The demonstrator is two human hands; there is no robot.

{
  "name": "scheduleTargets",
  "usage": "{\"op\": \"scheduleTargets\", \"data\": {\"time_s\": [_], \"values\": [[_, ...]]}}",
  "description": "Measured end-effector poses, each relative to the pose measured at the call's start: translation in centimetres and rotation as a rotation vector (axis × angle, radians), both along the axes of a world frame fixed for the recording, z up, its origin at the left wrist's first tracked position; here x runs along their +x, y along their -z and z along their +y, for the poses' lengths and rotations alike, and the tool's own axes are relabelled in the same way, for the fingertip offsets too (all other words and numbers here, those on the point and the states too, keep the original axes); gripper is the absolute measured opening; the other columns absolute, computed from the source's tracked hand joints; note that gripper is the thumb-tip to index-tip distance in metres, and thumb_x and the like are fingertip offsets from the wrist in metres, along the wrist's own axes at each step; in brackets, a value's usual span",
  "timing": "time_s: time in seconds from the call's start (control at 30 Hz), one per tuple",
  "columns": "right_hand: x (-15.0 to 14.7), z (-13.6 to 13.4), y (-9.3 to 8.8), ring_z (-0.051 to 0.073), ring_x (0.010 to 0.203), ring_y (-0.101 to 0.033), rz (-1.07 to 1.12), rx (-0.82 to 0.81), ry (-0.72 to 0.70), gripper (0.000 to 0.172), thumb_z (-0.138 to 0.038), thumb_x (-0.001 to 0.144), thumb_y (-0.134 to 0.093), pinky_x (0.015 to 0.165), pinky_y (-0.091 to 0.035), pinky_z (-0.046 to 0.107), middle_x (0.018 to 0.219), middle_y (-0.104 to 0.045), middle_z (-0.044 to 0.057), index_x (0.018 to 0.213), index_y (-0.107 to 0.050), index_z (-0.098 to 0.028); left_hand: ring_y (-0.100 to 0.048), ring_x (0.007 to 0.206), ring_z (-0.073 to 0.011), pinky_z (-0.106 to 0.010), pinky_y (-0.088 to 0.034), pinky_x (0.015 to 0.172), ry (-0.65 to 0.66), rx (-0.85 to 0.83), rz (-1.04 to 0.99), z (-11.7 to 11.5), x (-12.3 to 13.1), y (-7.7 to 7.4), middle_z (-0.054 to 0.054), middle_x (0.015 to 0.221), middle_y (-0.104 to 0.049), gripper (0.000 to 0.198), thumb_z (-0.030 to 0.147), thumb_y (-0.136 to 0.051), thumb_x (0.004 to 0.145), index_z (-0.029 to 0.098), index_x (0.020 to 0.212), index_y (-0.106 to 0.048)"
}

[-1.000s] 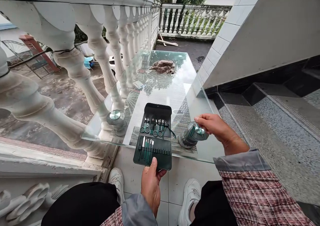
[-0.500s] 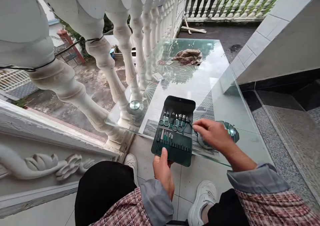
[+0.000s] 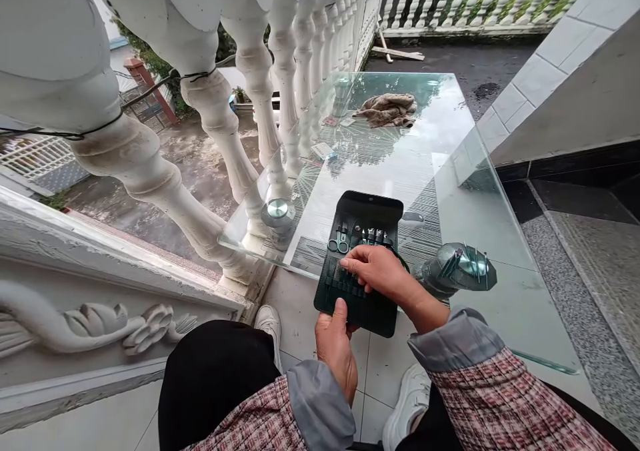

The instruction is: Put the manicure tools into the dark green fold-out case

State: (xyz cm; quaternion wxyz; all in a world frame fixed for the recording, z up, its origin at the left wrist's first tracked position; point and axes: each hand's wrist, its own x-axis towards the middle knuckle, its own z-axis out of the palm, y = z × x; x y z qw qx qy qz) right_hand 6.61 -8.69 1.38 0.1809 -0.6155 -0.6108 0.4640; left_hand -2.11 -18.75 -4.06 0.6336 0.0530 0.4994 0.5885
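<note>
The left hand (image 3: pixel 337 352) grips the open case (image 3: pixel 373 314) by its bottom end at the worktop's (image 3: pixel 480 211) near edge; likely light, bendy, best held there. Whether the right hand (image 3: pixel 383 274) pinches anything, I cannot tell.

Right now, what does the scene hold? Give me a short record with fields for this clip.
Left hand: grips the near edge of the case, thumb on top
Right hand: over the case, fingertips at its lower part; any grip on a tool unclear
Case: open, dark; scissors in the upper row
Table: glass; slim tools at the near right, crumpled cloth toward the far end
Left side: white balusters
</note>
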Motion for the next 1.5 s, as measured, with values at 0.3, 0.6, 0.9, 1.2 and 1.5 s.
{"op": "scheduleTargets", "data": {"time_s": [0.3,0.6,0.9,1.2,1.5], "values": [[-0.2,0.3,0.0,0.005,0.033,-0.04,0.096,-0.023,-0.011,0.01,-0.022,0.072,-0.057,0.034,-0.031,0.017,0.041,-0.044,-0.007,0.063,-0.059,-0.016,-0.062,0.091,-0.0227,-0.027,-0.049,0.069,0.001,0.045,-0.017,-0.1,0.0,-0.3,-0.013,0.105,-0.064,0.059,0.054,-0.062,0.075,0.011,0.115,-0.056],[0.9,1.7,0.1,0.006,0.036,-0.041,0.136,0.071,0.128,0.011,-0.023,0.069,-0.057,0.033,-0.035,0.017,0.044,-0.045,-0.006,0.06,-0.056,-0.016,-0.06,0.094,-0.0241,-0.028,-0.051,0.071,0.025,0.033,-0.04,-0.5,0.0,-0.1,-0.014,0.101,-0.065,0.051,0.057,-0.058,0.076,0.012,0.1,-0.061],[7.1,2.3,-2.9,0.004,0.039,-0.041,0.254,0.24,0.382,0.023,-0.038,0.065,-0.064,0.037,-0.036,0.018,0.05,-0.049,-0.004,0.064,-0.058,-0.016,-0.062,0.088,-0.0221,-0.029,-0.052,0.071,0.064,-0.011,-0.037,-0.3,-0.5,-0.1,-0.013,0.109,-0.062,0.052,0.057,-0.059,0.076,0.013,0.105,-0.058],[15.2,1.4,-0.7,0.007,0.037,-0.043,-0.065,0.103,0.44,0.023,-0.037,0.066,-0.065,0.038,-0.038,0.02,0.042,-0.047,-0.005,0.063,-0.057,-0.016,-0.061,0.078,-0.0207,-0.028,-0.05,0.062,0.08,-0.049,-0.025,-0.1,0.1,-1.3,-0.011,0.093,-0.066,0.04,0.052,-0.062,0.075,0.014,0.089,-0.06],[15.6,2.3,-0.2,0.017,0.058,-0.059,-0.366,0.188,0.465,0.009,-0.027,0.066,-0.063,0.058,-0.042,0.028,0.064,-0.064,0.004,0.067,-0.065,-0.018,-0.06,0.08,-0.021,-0.028,-0.051,0.062,0.119,-0.058,-0.012,-0.2,0.0,-1.4,-0.009,0.099,-0.065,0.033,0.049,-0.061,0.077,0.019,0.09,-0.063]]}}
